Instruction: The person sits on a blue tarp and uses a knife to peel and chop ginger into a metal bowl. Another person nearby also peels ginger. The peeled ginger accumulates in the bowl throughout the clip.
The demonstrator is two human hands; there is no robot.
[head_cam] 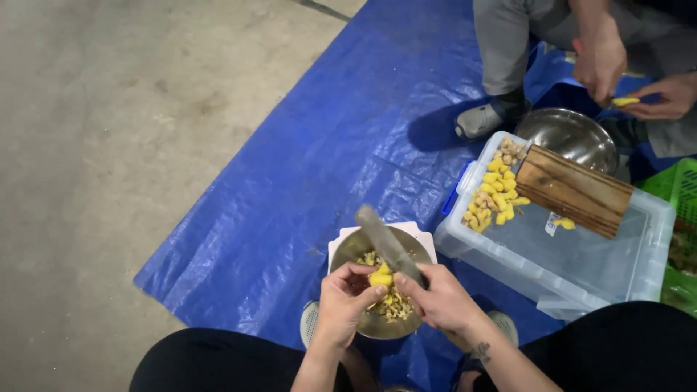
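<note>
— Two hands over one bowl, was it?

— Yes. The left hand (347,299) was curled around a yellow piece (380,276), fingers pinched on it, right above the steel bowl (363,247). The right hand (440,297) was clenched on the handle of a knife (388,245), whose blade slanted up and away over the bowl's rim.

— Where did the blade meet the piece?

— It lay against the piece's right side; I couldn't tell how deep it went.

— What lay in the bowl?

— Peelings (393,305), brownish and yellow, heaped under the piece. The bowl sat on a white stand (425,238) on a blue tarp (327,145), between the person's knees.

— And to the right?

— A clear tub (581,272), just beside the bowl. Peeled yellow pieces (492,197) were piled in its far left corner, and a wooden board (575,190) rested across its top.

— Anyone else?

— Another person sat beyond the tub, their hands (601,58) holding a small yellow bit (624,101) above a second steel bowl (570,134). A green crate (679,189) showed at the right edge.
</note>
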